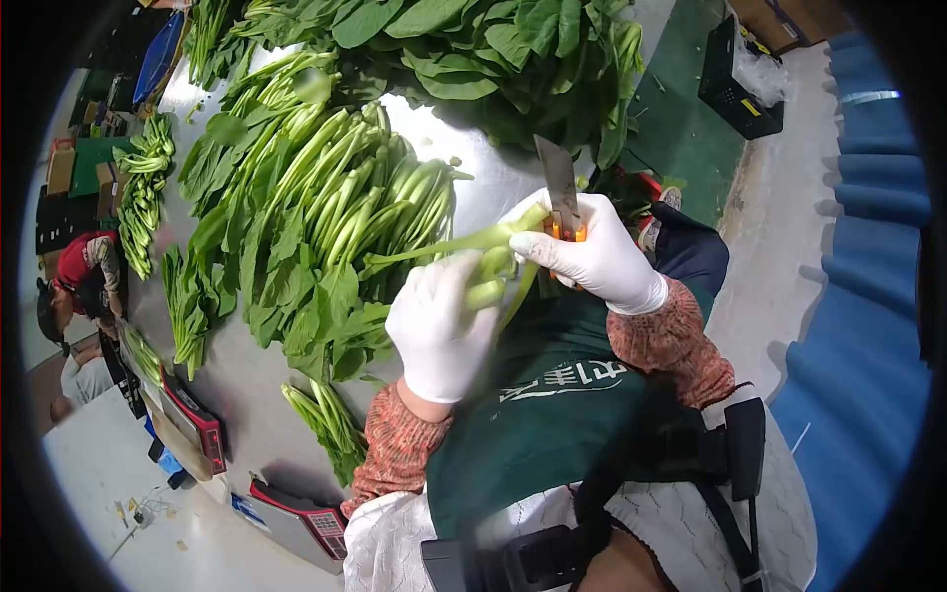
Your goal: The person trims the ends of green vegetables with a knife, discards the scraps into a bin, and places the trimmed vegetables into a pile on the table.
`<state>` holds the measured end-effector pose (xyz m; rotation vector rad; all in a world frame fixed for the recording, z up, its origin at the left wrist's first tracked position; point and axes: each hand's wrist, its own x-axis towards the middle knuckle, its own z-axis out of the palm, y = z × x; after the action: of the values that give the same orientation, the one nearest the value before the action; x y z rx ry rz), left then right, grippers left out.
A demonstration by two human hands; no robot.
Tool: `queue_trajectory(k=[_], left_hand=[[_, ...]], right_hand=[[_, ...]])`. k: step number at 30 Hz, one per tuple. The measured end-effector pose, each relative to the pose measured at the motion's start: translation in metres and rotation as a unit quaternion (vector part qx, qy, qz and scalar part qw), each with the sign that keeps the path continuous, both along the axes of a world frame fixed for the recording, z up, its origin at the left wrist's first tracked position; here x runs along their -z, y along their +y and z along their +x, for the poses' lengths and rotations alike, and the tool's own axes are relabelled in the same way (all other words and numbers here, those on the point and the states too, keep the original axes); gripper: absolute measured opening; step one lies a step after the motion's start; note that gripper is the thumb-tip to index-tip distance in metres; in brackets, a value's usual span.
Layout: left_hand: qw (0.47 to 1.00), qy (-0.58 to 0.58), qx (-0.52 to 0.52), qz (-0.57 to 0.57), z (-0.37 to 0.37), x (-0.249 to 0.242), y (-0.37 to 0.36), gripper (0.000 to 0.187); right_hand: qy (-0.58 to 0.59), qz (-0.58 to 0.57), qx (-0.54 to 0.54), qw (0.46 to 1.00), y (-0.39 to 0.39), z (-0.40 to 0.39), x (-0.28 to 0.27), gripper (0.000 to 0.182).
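Observation:
My left hand (434,326), in a white glove, is closed around thick pale-green stalks of leafy greens (488,293). Their cut ends point toward my right hand (607,261), also gloved. That hand grips a knife (558,178) with an orange handle, its broad blade pointing up and away from me. The right thumb lies against the end of one stalk, close to the blade. Just beyond my left hand, a large heap of the same greens (345,187) lies on the metal table (266,419), stalks toward me.
More broad-leaved greens (503,59) are piled at the far side. A small bundle (330,424) lies near my left forearm. Red scales (296,518) stand along the left edge. Another person (89,271) bends at the far left. A black crate (740,84) sits on the floor at right.

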<state>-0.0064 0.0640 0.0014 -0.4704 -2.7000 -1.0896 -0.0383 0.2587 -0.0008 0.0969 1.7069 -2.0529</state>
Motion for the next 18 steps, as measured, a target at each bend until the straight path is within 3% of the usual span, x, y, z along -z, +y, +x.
queue_trajectory(k=[2,3,4,6,7,8,10,14,15,18], left_hand=[[0.999,-0.054,-0.008,0.004,0.002,0.008,-0.001,0.03],[0.999,-0.044,-0.008,0.028,-0.002,0.017,-0.003,0.026],[0.998,-0.052,-0.017,0.024,-0.002,0.021,-0.005,0.026],[0.997,-0.068,-0.035,0.017,-0.003,0.025,-0.006,0.024],[0.997,-0.059,-0.035,0.035,-0.003,0.028,-0.004,0.023],[0.999,-0.035,-0.02,0.036,-0.002,0.028,-0.002,0.024],[0.999,0.012,0.013,0.04,-0.002,0.024,0.004,0.024],[0.999,-0.025,0.01,0.047,0.001,0.022,-0.002,0.023],[0.994,-0.075,0.003,0.082,0.001,0.021,-0.006,0.022],[0.938,-0.27,-0.065,0.207,0.003,0.012,-0.02,0.014]], right_hand=[[-0.016,-0.01,-0.012,1.0,0.004,0.003,0.003,0.024],[0.017,0.067,-0.017,0.997,0.01,0.006,0.008,0.027],[0.127,0.163,-0.003,0.978,0.014,0.009,0.02,0.03],[0.337,0.346,0.029,0.875,0.017,0.013,0.04,0.037],[0.294,0.386,-0.006,0.874,0.018,0.02,0.037,0.047],[0.302,0.419,-0.03,0.856,0.016,0.025,0.034,0.046],[0.197,0.471,-0.079,0.856,0.01,0.026,0.022,0.041],[0.179,0.514,0.018,0.839,0.025,0.023,0.081,0.03],[0.197,0.517,0.048,0.831,0.038,0.024,0.106,0.025],[0.158,0.429,0.067,0.887,0.05,0.024,0.096,0.02]])
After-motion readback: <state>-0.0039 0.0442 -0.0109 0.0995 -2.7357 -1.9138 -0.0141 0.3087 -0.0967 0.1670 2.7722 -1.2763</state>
